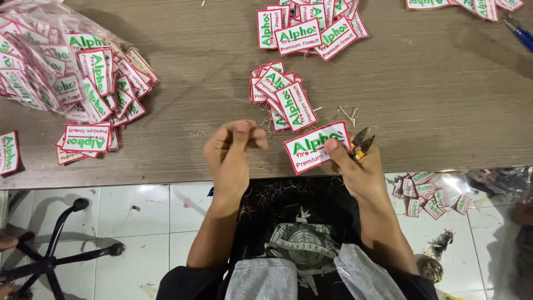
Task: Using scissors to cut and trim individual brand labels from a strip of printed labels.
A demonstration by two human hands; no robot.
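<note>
My right hand (358, 169) holds a white rectangular embroidered patch (313, 149) with a red border and green and red lettering, thumb pressed on its right end. The same hand also grips small thread snips (361, 143), whose blades stick out beside the patch. My left hand (232, 155) hovers just left of the patch with fingertips pinched together; what it pinches is too small to make out. Both hands are above the near edge of the wooden table (433, 94).
A small pile of the same patches (283, 95) lies just beyond my hands, another pile (311, 28) farther back. A clear bag spilling patches (61, 72) sits at the left. More patches (427, 194) lie in a bag on the tiled floor. A blue pen (521, 30) is at the far right. Chair legs (55, 250) stand lower left.
</note>
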